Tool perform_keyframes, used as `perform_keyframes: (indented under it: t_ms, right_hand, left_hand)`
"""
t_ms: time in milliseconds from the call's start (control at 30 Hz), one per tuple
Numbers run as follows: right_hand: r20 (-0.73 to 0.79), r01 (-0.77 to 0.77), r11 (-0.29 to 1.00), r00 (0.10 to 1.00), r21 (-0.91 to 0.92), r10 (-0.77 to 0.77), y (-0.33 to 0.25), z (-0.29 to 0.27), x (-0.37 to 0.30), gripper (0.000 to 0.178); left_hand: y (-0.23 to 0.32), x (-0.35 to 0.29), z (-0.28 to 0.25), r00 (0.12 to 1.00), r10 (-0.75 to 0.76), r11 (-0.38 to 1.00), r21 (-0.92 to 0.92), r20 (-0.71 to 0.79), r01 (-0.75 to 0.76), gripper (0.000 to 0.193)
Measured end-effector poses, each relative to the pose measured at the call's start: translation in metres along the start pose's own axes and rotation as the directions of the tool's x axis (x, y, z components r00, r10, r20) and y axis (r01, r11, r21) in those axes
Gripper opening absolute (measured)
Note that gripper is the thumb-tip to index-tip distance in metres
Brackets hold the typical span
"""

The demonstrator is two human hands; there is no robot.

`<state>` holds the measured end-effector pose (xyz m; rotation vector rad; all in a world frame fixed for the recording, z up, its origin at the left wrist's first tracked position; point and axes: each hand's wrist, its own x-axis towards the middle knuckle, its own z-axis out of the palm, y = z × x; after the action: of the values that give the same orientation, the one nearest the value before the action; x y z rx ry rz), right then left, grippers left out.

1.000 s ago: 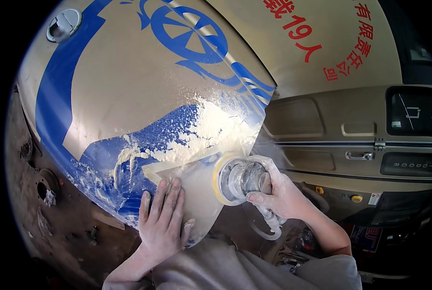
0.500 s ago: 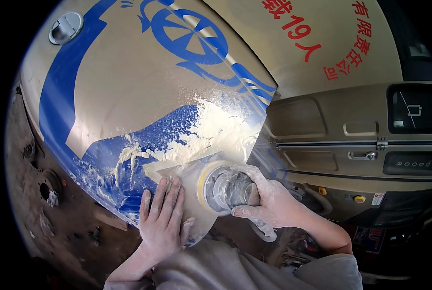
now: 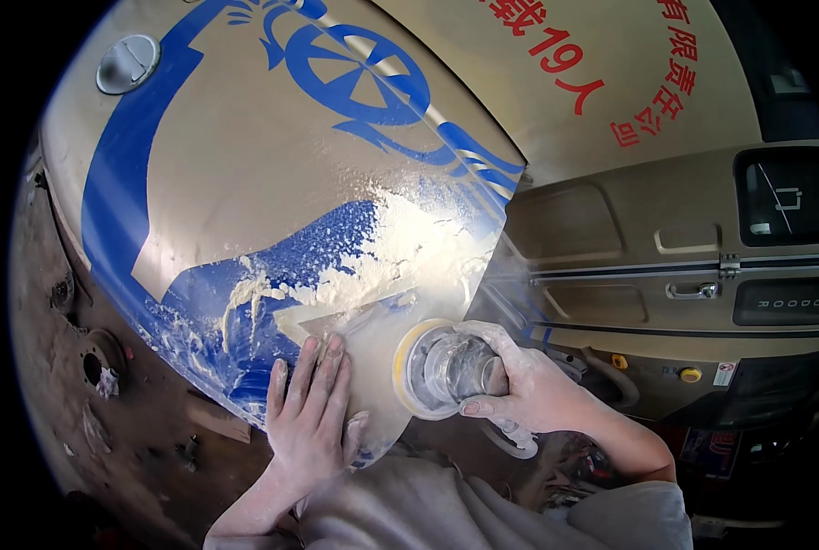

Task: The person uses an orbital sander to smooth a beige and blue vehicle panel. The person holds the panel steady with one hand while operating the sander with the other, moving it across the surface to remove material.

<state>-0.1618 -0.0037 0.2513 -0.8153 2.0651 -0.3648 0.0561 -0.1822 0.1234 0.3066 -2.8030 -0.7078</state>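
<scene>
My right hand [image 3: 533, 380] is wrapped round the body of a round power sander [image 3: 442, 367], grey with a yellow-edged disc. The disc lies against the lower right part of a beige vehicle panel [image 3: 235, 174] with blue graphics. My left hand [image 3: 309, 412] rests flat on the panel's lower edge, left of the sander, fingers stretched out. Both hands are coated in pale dust. Between the hands the surface is sanded to a dull beige patch [image 3: 364, 357]. Above it spreads a heap of cream powder [image 3: 409, 243] over the blue graphics.
A beige vehicle door [image 3: 620, 275] with a chrome handle [image 3: 692, 291] stands to the right. On the lower left ground lie a rusty wheel hub [image 3: 104, 356] and a wooden board [image 3: 217, 417]. A round cap [image 3: 127, 64] sits at the panel's upper left.
The sander and my right hand have shifted slightly right and down across the patch, uncovering more of it. My left hand stays on the same spot of the panel.
</scene>
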Motion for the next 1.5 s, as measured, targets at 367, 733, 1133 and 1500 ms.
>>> perform_keyframes:
  t_ms: [367,733,1133,1500]
  right_hand:
    - [-0.013,0.249,0.962,0.968,-0.114,-0.252,-0.014,0.018,-0.002,0.097]
    - [-0.734,0.206,0.978,0.669,0.038,-0.113,0.091,0.017,-0.086,0.103]
    - [-0.813,0.440,0.842,0.582,0.311,-0.003,0.147,0.036,-0.099,0.107]
    - [-0.809,0.492,0.798,0.588,0.349,-0.008,0.174,0.047,-0.114,0.107]
  left_hand:
    - [0.006,0.000,0.001,0.999,-0.025,0.999,0.036,-0.031,0.026,0.056]
    - [0.037,0.046,-0.009,0.952,0.114,0.972,0.165,0.285,-0.166,0.095]
    - [0.088,0.132,0.049,0.910,0.300,0.932,0.114,0.286,-0.343,0.098]
    - [0.086,0.034,-0.010,0.853,0.092,0.939,0.241,0.514,-0.246,0.099]
